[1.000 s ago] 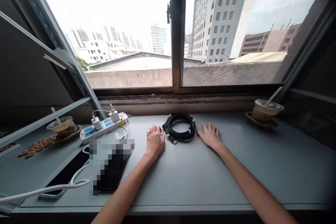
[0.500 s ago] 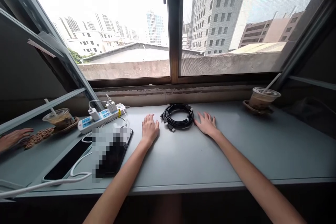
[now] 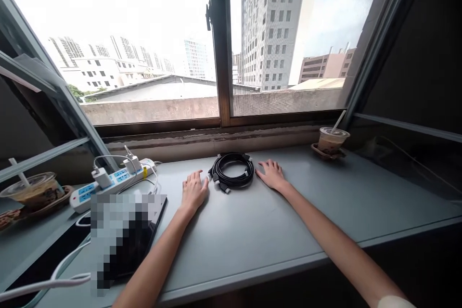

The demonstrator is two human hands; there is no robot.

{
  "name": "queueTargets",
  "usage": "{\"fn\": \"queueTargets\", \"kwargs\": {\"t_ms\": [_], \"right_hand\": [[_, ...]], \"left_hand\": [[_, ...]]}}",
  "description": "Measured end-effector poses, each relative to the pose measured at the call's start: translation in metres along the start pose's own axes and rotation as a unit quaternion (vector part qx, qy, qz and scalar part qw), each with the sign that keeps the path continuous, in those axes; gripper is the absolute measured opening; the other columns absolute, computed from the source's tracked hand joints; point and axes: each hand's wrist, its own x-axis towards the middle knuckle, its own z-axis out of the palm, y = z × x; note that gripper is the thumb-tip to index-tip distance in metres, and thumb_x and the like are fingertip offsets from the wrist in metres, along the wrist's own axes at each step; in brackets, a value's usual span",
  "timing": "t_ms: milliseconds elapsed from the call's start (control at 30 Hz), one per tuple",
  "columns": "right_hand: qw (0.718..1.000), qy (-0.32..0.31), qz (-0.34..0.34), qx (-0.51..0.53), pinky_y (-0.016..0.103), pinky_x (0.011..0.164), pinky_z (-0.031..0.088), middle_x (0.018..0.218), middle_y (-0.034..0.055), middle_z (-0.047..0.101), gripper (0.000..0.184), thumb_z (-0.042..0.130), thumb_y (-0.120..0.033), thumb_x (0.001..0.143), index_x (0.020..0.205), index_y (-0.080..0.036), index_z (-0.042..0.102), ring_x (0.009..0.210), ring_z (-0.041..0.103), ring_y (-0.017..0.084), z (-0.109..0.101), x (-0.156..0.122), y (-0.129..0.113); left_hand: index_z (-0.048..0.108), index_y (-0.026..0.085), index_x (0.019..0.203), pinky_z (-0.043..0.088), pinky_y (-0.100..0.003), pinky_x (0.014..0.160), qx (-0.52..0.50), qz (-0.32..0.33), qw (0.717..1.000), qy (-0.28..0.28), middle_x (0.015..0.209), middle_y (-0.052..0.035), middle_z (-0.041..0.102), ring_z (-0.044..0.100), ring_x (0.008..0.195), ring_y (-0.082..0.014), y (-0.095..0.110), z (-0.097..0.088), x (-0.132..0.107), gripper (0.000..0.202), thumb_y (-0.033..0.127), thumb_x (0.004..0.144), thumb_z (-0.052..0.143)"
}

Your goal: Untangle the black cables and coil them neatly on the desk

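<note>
A coil of black cable (image 3: 235, 184) lies flat on the grey table, with several connector plugs poking out around its ring; they look like HDMI plugs. To its left rests my left hand (image 3: 194, 191), palm down on the tabletop, open and empty, a small gap from the plugs. On the other side my right hand (image 3: 271, 175) lies flat with fingers spread. Its thumb is very near the coil's right edge; whether it touches I cannot tell. Neither hand holds anything.
A white power strip (image 3: 114, 184) with chargers and white cables stands left. In front lie a partly pixelated dark tablet-like device (image 3: 139, 236) and a dark phone-like slab (image 3: 46, 260). Iced drinks, one cup (image 3: 36, 190) left and another cup (image 3: 331, 142) right, stand near the window.
The camera view has turned to the right and closer to the left side. Both hands and the coil keep their places on the table. Another person's hand at far left has left the view.
</note>
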Motion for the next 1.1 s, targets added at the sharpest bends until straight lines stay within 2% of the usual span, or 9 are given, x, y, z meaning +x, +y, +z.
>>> {"fn": "queueTargets", "kwargs": {"t_ms": [100, 200, 300, 367, 567, 700, 800, 967, 1100], "right_hand": [[1.000, -0.007, -0.003, -0.003, 0.035, 0.097, 0.026, 0.124, 0.0105, 0.042, 0.051, 0.029, -0.047, 0.089, 0.131, -0.022, 0.042, 0.115, 0.036, 0.025, -0.001, -0.002, 0.000], [1.000, -0.016, -0.005, -0.005, 0.035, 0.098, 0.025, 0.125, 0.0101, 0.042, 0.052, 0.028, -0.047, 0.089, 0.133, -0.022, 0.040, 0.117, 0.036, 0.025, -0.001, -0.004, 0.001], [1.000, -0.023, -0.008, -0.005, 0.035, 0.100, 0.024, 0.128, 0.0105, 0.040, 0.053, 0.027, -0.047, 0.089, 0.135, -0.022, 0.038, 0.119, 0.035, 0.025, 0.000, -0.006, 0.001], [1.000, -0.024, -0.013, -0.007, 0.036, 0.101, 0.023, 0.130, 0.0111, 0.040, 0.053, 0.027, -0.045, 0.090, 0.135, -0.020, 0.038, 0.121, 0.035, 0.025, 0.001, -0.007, 0.001], [0.999, -0.023, -0.022, -0.024, 0.039, 0.101, 0.025, 0.132, 0.0123, 0.039, 0.054, 0.025, -0.044, 0.090, 0.136, -0.020, 0.038, 0.122, 0.035, 0.027, 0.010, -0.004, 0.005], [0.999, -0.025, -0.022, -0.021, 0.040, 0.102, 0.025, 0.134, 0.0111, 0.039, 0.054, 0.025, -0.045, 0.089, 0.136, -0.021, 0.039, 0.125, 0.033, 0.026, 0.014, -0.002, 0.008], [0.999, -0.027, -0.015, -0.013, 0.040, 0.103, 0.024, 0.134, 0.0105, 0.039, 0.055, 0.027, -0.045, 0.088, 0.136, -0.022, 0.039, 0.126, 0.032, 0.027, 0.016, 0.000, 0.010], [0.999, -0.032, -0.009, -0.003, 0.039, 0.104, 0.024, 0.136, 0.0086, 0.037, 0.055, 0.026, -0.046, 0.088, 0.136, -0.024, 0.037, 0.127, 0.031, 0.025, 0.016, 0.000, 0.012], [0.999, -0.031, -0.008, -0.002, 0.039, 0.104, 0.025, 0.135, 0.0091, 0.037, 0.055, 0.027, -0.047, 0.087, 0.136, -0.024, 0.038, 0.126, 0.032, 0.025, 0.015, -0.001, 0.012]], "left_hand": [[0.044, 0.016, 0.119, 0.032, -0.039, 0.096, -0.017, 0.043, 0.998, 0.035, 0.123, -0.0112, 0.051, 0.043, 0.115, -0.0239, 0.009, -0.008, -0.006, 0.036, 0.031, 0.089, 0.031], [0.042, 0.019, 0.120, 0.029, -0.035, 0.100, -0.043, 0.176, 0.982, 0.063, 0.128, -0.0086, 0.047, 0.039, 0.121, -0.0201, 0.026, -0.012, -0.014, 0.035, 0.032, 0.089, 0.033], [0.042, 0.018, 0.121, 0.028, -0.035, 0.102, -0.052, 0.307, 0.950, -0.006, 0.128, -0.0095, 0.047, 0.037, 0.123, -0.0216, 0.044, -0.007, -0.018, 0.040, 0.035, 0.085, 0.041], [0.047, 0.018, 0.116, 0.032, -0.032, 0.100, -0.044, 0.335, 0.939, -0.065, 0.119, -0.0080, 0.054, 0.046, 0.115, -0.0218, 0.054, 0.001, -0.014, 0.044, 0.042, 0.079, 0.051], [0.055, 0.016, 0.104, 0.040, -0.032, 0.086, -0.013, 0.243, 0.969, -0.047, 0.098, -0.0073, 0.063, 0.057, 0.092, -0.0211, 0.061, 0.020, 0.006, 0.047, 0.052, 0.074, 0.056], [0.062, 0.018, 0.082, 0.038, -0.032, 0.088, 0.014, 0.202, 0.978, -0.051, 0.090, -0.0060, 0.064, 0.056, 0.091, -0.0215, 0.056, 0.018, 0.006, 0.038, 0.053, 0.070, 0.057], [0.065, 0.016, 0.076, 0.035, -0.036, 0.090, 0.041, 0.140, 0.988, -0.049, 0.085, -0.0091, 0.065, 0.056, 0.090, -0.0248, 0.045, 0.009, 0.006, 0.040, 0.054, 0.066, 0.057], [0.067, 0.011, 0.083, 0.031, -0.045, 0.091, 0.082, -0.015, 0.996, -0.041, 0.093, -0.0179, 0.064, 0.051, 0.100, -0.0337, 0.011, -0.006, 0.011, 0.045, 0.051, 0.067, 0.055], [0.061, 0.009, 0.099, 0.030, -0.045, 0.092, 0.086, -0.095, 0.991, -0.025, 0.104, -0.0178, 0.061, 0.049, 0.106, -0.0316, -0.006, -0.012, 0.012, 0.036, 0.033, 0.074, 0.049]]}}
